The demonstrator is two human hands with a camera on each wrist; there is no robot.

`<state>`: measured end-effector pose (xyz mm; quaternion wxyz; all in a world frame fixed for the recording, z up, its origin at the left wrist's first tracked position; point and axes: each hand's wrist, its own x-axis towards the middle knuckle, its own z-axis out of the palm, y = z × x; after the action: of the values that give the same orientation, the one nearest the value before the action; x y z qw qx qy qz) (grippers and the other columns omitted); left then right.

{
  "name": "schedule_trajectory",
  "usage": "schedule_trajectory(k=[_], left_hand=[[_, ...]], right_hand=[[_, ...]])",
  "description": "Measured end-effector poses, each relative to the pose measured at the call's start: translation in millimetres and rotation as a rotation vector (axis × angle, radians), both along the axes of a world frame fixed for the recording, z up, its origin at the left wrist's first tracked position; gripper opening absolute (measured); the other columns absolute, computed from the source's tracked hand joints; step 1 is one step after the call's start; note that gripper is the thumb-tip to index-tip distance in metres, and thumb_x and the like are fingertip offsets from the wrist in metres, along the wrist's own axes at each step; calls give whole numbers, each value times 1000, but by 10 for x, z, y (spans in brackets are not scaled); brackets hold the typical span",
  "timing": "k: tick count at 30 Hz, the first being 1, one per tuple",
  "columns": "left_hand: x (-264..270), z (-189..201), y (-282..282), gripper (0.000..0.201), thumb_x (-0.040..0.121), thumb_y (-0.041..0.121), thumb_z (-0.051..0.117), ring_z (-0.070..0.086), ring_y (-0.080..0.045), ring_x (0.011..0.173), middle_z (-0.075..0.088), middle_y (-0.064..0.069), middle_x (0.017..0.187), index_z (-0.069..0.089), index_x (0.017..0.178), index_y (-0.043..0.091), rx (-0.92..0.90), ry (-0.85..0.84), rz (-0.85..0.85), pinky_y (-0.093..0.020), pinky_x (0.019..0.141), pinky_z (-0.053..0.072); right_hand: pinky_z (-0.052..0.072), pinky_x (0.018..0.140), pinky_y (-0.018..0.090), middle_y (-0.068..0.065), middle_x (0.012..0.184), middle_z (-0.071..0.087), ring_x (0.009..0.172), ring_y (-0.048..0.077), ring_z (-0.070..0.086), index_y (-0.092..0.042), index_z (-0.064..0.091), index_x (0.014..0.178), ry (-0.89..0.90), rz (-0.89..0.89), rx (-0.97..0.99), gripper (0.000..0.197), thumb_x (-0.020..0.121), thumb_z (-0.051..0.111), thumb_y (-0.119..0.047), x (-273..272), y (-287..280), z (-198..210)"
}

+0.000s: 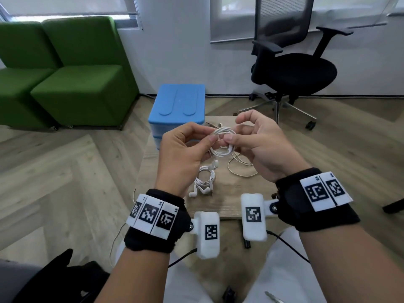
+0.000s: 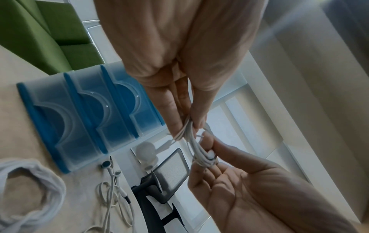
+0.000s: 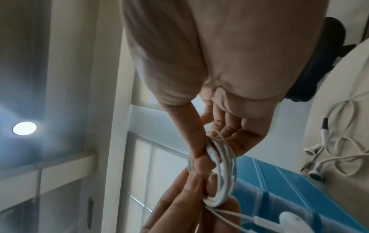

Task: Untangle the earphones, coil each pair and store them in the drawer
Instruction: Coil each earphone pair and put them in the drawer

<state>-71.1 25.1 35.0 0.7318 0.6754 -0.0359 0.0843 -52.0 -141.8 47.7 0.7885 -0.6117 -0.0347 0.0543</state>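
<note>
- Your left hand (image 1: 185, 149) and right hand (image 1: 258, 145) meet above the table (image 1: 240, 193), both on one white coil (image 1: 223, 141) of earphone cable.
- Left hand: thumb and forefinger pinch the coil's left side; the other fingers curl behind it. The left wrist view shows the strands bunched between the fingertips (image 2: 197, 123).
- Right hand: thumb and forefinger pinch the coil's near right edge — the remaining fingers arch loosely above it. The right wrist view shows the cable looped in several turns around those fingers, an inline remote (image 3: 213, 153) pressed under the thumb.
- An earbud (image 1: 215, 164) dangles below the held coil on its short lead.
- Second pair (image 1: 204, 181): already wound, lying on the table just below your left hand, buds toward you.
- Third pair (image 1: 239, 166): off-white cable lying loose on the table under your right hand — its buds and plug sit near the drawer unit's base in the left wrist view.
- Drawer unit (image 1: 178, 106): blue, at the table's far left corner, three translucent drawers, all closed.
- Beyond the table: green seats (image 1: 72, 71) to the left, black office chair (image 1: 293, 68) to the right.
</note>
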Motion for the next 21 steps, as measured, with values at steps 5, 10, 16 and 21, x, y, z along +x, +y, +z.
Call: schedule_trajectory(k=[5,10,16,21], left_hand=[[31,-41,16,5,89,2,77,77,-29,85,79,-9,89,75,92,6,111,-41,13,-48,72,65],[47,-90,15,5,89,4,77,77,-31,85,79,-10,88,76,91,8,147,-47,31,-58,74,63],[58,-93,1,5,89,2,77,77,-29,81,79,-9,86,76,91,6,175,-62,39,-56,74,63],[88,-103,53,8,89,1,76,76,-33,82,78,-8,85,75,90,9,180,-67,78,-60,74,62]], right_hand=[[56,59,25,8,72,69,62,19,69,-10,44,111,114,55,147,36,91,62,15,-18,-25,-18],[40,72,32,5,73,65,70,16,60,-15,49,110,172,113,118,28,93,59,6,-38,-12,-97],[31,64,31,-1,77,65,80,20,54,-20,51,99,169,161,91,35,71,67,-9,-49,33,-126],[41,64,23,13,94,70,75,14,59,-16,54,111,-11,127,-57,40,82,78,-3,-82,78,-200]])
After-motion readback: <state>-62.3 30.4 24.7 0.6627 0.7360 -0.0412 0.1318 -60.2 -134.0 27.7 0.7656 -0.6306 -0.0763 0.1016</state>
